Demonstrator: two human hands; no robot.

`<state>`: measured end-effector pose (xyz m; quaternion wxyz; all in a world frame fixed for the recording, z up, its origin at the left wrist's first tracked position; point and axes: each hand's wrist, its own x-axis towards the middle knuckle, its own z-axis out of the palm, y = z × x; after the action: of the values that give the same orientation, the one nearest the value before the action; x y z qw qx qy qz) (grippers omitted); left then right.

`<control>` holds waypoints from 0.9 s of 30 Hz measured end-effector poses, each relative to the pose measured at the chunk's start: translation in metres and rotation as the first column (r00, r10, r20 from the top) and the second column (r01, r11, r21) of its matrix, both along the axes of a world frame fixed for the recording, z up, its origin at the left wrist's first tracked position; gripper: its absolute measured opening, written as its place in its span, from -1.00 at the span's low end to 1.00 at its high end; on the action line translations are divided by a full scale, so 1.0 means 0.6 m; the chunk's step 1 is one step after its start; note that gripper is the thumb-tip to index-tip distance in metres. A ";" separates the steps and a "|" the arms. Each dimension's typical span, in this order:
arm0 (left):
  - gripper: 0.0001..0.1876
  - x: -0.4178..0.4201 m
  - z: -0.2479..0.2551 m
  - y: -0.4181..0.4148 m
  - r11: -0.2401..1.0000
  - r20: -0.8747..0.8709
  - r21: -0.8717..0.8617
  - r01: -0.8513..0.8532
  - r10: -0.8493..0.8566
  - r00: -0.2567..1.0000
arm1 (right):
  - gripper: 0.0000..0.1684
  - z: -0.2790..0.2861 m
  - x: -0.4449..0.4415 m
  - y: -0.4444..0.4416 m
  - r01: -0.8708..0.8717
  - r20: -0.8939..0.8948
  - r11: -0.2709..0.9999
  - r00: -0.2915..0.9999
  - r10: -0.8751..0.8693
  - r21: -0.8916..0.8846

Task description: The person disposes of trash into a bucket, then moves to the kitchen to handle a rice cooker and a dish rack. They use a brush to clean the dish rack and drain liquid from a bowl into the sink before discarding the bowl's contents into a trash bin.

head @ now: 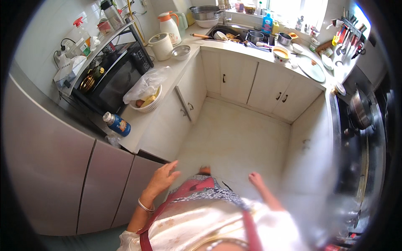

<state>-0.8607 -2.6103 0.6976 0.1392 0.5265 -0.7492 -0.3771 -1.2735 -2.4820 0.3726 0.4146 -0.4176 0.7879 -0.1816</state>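
My left hand [161, 178], with a light bangle on the wrist, hangs in the air beside the grey cabinet doors; its fingers are apart and it holds nothing. My right hand [256, 179] is over the floor to the right of my apron [201, 191], its fingers curled, and no object shows in it. Nearest to my left hand, on the left counter's end, a blue vacuum flask [121, 125] with a cartoon picture leans in view. Beyond it a white plastic basket [150, 106] holds yellow and reddish produce, partly under a clear plastic bag [149, 82].
A black microwave [116, 84] stands under a shelf at left. Along the far counter are a sink [241, 31] with dishes, a bowl of orange liquid [280, 54] and a glass lid [311, 67]. A wok [360, 108] sits on the stove at right. White cabinets [235, 75] border the floor.
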 end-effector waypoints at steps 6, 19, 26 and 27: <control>-0.55 -0.014 -0.063 -0.150 0.992 0.028 0.068 -0.106 0.105 0.994 | -0.65 0.161 0.056 -0.312 -0.035 0.158 0.971 0.985 0.074 -0.236; -0.60 -0.146 -0.133 -0.563 0.998 -0.163 -0.051 -0.043 0.034 0.986 | -0.77 0.201 -0.058 -0.462 0.358 0.442 0.933 0.842 -0.310 -0.029; -0.65 -0.211 -0.133 -0.698 0.972 -0.350 0.074 -0.223 0.235 0.907 | -0.78 0.209 -0.101 -0.592 0.166 0.247 0.984 0.958 -0.145 -0.065; -0.65 -0.213 -0.139 -0.718 0.967 -0.379 0.083 -0.242 0.256 0.889 | -0.78 0.211 -0.107 -0.622 0.133 0.244 0.988 0.963 -0.112 -0.072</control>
<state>-0.9883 -3.0412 0.6140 0.3225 0.5355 -0.6268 -0.4652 -1.3380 -2.8553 0.4990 0.4756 -0.3611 0.7477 -0.2904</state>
